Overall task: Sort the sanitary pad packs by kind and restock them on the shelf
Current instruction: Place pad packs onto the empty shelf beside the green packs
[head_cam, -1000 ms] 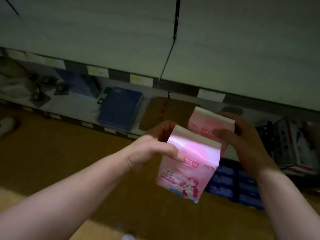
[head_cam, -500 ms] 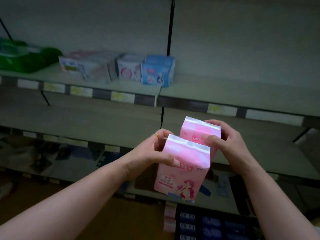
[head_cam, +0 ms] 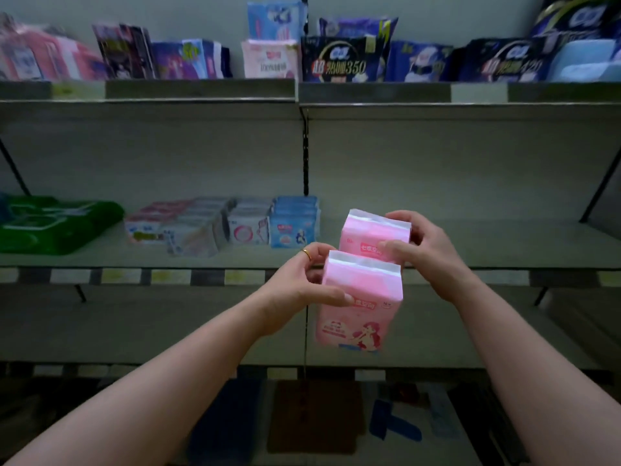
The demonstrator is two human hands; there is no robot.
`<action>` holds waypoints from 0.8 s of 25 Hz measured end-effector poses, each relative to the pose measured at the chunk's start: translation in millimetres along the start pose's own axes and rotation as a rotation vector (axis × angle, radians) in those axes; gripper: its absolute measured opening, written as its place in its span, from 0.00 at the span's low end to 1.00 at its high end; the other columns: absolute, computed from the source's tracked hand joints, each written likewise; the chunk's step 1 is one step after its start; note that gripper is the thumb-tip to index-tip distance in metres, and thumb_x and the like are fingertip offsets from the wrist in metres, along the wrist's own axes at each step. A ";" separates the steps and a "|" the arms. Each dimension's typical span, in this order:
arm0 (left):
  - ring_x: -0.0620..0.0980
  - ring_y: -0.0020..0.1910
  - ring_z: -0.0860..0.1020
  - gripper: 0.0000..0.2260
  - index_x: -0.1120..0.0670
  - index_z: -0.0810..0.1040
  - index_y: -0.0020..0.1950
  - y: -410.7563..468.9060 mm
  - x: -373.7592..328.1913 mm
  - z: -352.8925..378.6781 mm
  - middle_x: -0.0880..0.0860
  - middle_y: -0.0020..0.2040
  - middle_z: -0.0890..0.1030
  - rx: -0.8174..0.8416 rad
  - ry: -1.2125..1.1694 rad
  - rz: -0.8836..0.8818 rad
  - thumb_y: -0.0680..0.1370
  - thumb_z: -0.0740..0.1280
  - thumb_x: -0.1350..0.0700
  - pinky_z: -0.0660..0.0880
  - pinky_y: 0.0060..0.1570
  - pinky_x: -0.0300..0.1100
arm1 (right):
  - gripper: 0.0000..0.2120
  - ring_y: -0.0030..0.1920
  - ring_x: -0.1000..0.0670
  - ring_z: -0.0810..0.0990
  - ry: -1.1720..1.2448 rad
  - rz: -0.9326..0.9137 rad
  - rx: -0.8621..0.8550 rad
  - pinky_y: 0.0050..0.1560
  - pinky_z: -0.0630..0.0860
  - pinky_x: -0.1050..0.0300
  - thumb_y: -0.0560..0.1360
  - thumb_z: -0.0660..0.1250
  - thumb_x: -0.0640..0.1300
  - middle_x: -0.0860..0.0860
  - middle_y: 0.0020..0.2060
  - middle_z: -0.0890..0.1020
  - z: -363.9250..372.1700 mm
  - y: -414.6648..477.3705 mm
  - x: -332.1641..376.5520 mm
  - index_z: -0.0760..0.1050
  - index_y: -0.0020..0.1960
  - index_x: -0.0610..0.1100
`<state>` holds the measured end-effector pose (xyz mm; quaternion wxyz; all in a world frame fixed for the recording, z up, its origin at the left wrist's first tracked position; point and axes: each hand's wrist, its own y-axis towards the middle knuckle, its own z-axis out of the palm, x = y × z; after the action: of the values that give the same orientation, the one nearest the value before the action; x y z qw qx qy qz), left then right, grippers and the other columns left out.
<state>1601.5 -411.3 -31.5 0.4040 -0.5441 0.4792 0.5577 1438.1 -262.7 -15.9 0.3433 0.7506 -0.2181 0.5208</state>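
Before the middle shelf (head_cam: 504,243), off right of the blue packs (head_cam: 294,223): near pink pad pack (head_cam: 359,307) pinched at its side by left hand (head_cam: 302,287); far pink pad pack (head_cam: 366,235) clasped near the top by right hand (head_cam: 423,253). Both upright. Probably light, squashy, slick film; grip broad faces, not crimped seams.
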 end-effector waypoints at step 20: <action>0.45 0.55 0.77 0.23 0.49 0.75 0.56 228.2 61.9 -70.7 0.46 0.51 0.80 -0.300 0.181 -0.128 0.67 0.73 0.68 0.76 0.58 0.47 | 0.23 0.39 0.52 0.77 -0.064 0.216 0.135 0.34 0.75 0.65 0.62 0.73 0.26 0.45 0.46 0.78 4.0 269.0 -123.3 0.75 0.54 0.39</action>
<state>1390.1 -533.4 -67.8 0.3083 -0.6756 0.3895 0.5448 1211.7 -449.4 -54.2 0.2269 0.7604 -0.2729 0.5439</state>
